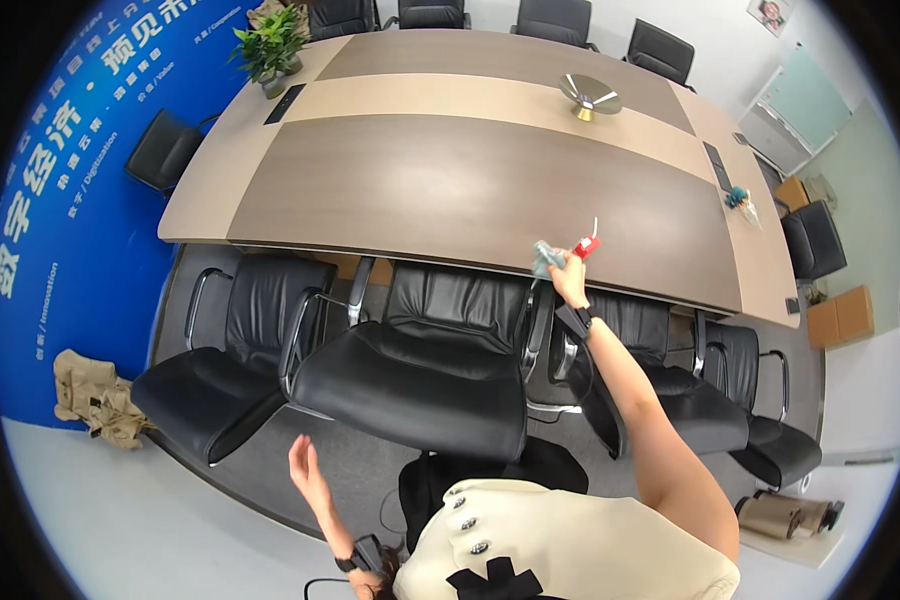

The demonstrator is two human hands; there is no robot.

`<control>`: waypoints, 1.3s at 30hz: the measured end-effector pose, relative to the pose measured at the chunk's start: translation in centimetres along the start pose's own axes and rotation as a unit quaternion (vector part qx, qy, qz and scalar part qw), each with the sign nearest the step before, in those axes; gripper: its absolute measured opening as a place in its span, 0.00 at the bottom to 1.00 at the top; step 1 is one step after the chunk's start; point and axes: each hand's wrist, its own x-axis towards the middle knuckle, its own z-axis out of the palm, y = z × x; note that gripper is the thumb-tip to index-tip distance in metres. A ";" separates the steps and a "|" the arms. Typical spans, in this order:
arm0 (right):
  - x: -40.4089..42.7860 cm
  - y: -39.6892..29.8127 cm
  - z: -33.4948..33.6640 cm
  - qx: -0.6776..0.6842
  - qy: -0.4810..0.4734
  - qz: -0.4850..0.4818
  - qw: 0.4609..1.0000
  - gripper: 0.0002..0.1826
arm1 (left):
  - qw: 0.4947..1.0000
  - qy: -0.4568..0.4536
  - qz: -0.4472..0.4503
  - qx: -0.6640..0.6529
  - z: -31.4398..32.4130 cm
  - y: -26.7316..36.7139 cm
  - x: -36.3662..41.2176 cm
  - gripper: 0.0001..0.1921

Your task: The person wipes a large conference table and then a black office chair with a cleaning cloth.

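Observation:
My right hand (568, 277) reaches over the near edge of a long conference table (450, 169). It is closed on a crumpled grey-blue cloth (547, 259). Just beyond the fingers is a small red container (586, 246) with a thin white tube pointing up; whether the hand also touches it I cannot tell. My left hand (309, 471) hangs low at the left of my body, over the floor, with nothing in it and thumb and fingers apart. Directly before me a black leather armchair (420, 382) faces away from the table.
More black chairs (255, 307) line the near side. A potted plant (272, 52), a metallic pedestal bowl (589, 96) and a small bouquet (741, 202) stand or lie on the table. Beige fabric (97, 397) lies at the left by a blue wall; cardboard boxes (840, 319) are at the right.

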 end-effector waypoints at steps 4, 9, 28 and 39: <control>5.9 1.8 2.9 -0.103 0.018 -0.129 0.986 0.22 | 0.995 0.076 -0.014 0.068 -0.8 -0.6 -3.8 0.17; 8.6 7.2 7.2 -0.234 -0.013 -0.154 0.960 0.22 | 0.980 0.113 -0.043 0.158 1.6 2.2 -7.8 0.19; 7.5 3.8 3.9 0.089 -0.424 0.017 0.901 0.17 | 0.968 0.134 -0.065 0.201 4.6 2.3 -7.3 0.27; 13.6 -1.4 16.5 -0.141 -0.109 -0.211 0.961 0.18 | 0.893 0.287 -0.032 0.346 3.0 5.7 -12.1 0.29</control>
